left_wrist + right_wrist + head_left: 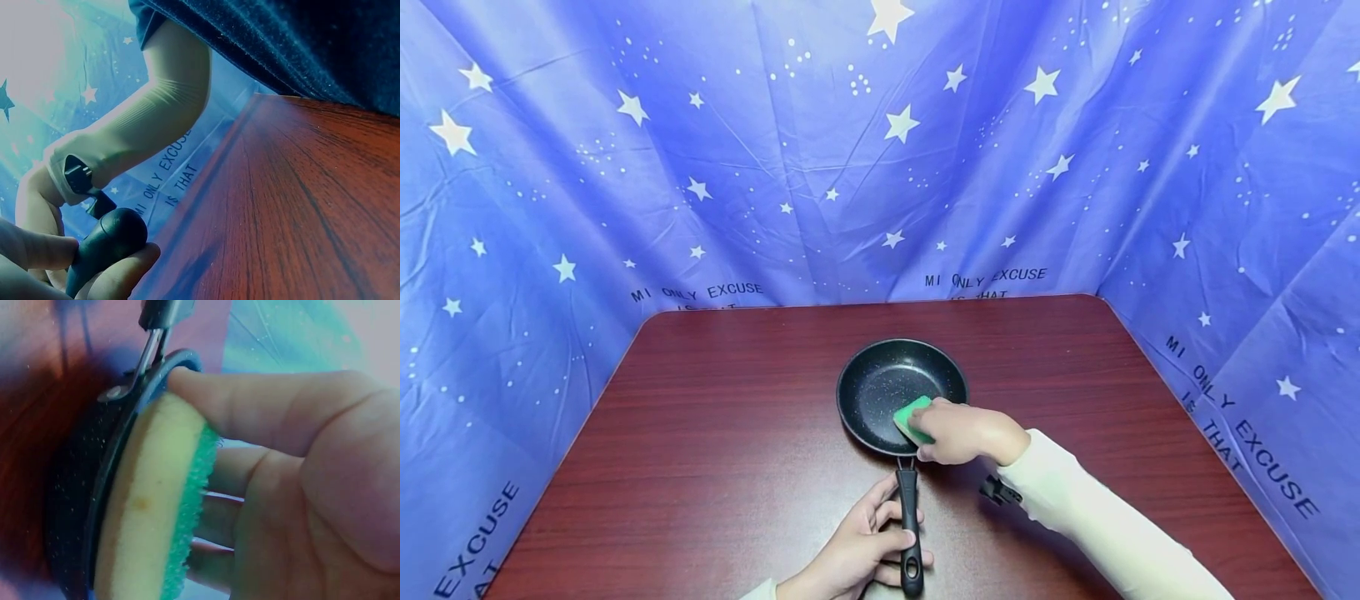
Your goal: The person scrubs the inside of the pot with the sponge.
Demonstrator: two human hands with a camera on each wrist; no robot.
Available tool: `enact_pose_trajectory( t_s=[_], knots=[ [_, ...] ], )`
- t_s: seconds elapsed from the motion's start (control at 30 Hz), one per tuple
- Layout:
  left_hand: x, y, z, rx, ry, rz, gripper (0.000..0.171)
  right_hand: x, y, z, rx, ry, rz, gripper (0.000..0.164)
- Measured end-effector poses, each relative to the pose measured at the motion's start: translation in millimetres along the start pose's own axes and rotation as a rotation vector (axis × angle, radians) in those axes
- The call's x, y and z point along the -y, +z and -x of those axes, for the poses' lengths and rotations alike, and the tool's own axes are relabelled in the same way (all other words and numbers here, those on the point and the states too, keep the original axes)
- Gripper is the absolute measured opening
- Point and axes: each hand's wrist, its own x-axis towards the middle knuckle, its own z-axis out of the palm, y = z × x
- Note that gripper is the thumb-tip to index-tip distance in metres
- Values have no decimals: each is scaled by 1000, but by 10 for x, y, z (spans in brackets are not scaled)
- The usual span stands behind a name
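Note:
A black speckled frying pan [880,392] sits over the wooden table, its handle [908,508] pointing toward the person. My left hand [861,542] grips that handle, thumb on top and fingers underneath; the left wrist view shows the rounded handle end [122,231] between thumb and finger. My right hand [966,429] holds a sponge [913,417] with a green scouring side and a yellow foam side. The sponge is inside the pan near the handle side. In the right wrist view, the yellow foam [150,487] faces the pan and the green layer lies toward the palm.
The dark red wooden table [715,433] has rounded far corners. Blue curtains [820,150] with white stars and lettering hang around its back and sides. A black wrist mount [1000,490] is strapped at the right sleeve's cuff.

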Motion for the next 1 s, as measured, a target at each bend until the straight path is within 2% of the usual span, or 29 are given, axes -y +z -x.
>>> enact_pose_trajectory(
  t_s=[0.17, 0.5, 0.73, 1.0],
  knots=[
    [-9, -2, 0, -1, -6, 6, 91, 33, 27, 25, 13, -15, -20, 55],
    [-10, -15, 7, 21, 3, -5, 91, 108, 92, -48, -2, -100, -30, 56],
    [-12, -21, 9, 31, 4, -5, 88, 106, 105, -151, 24, -108, -73, 55],
    [-10, -16, 3, 31, 5, -1, 88, 91, 76, -254, 64, -104, -51, 52]
  ],
)
